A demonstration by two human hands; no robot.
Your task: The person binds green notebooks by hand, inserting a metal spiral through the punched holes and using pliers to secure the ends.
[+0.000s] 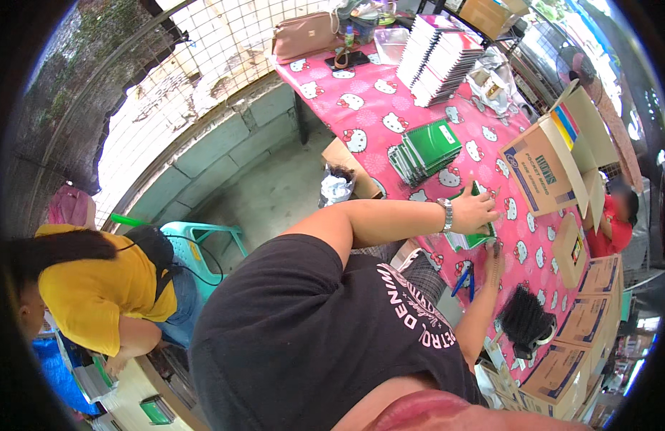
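A small stack of green-covered spiral notebooks lies near the table's front edge. My left hand, with a silver watch on its wrist, rests across the top cover with its fingers spread. At the stack's near right corner, my right hand has its fingertips closed on the notebook edge; part of them is hidden. Blue-handled pliers lie just below the stack. Farther back is a second pile of green notebooks, its spirals facing left.
A pink patterned cloth covers the table. Tall notebook stacks stand at the back. An open carton and black binding spirals are on the right, near more cartons. A person in yellow sits left; another in red is right.
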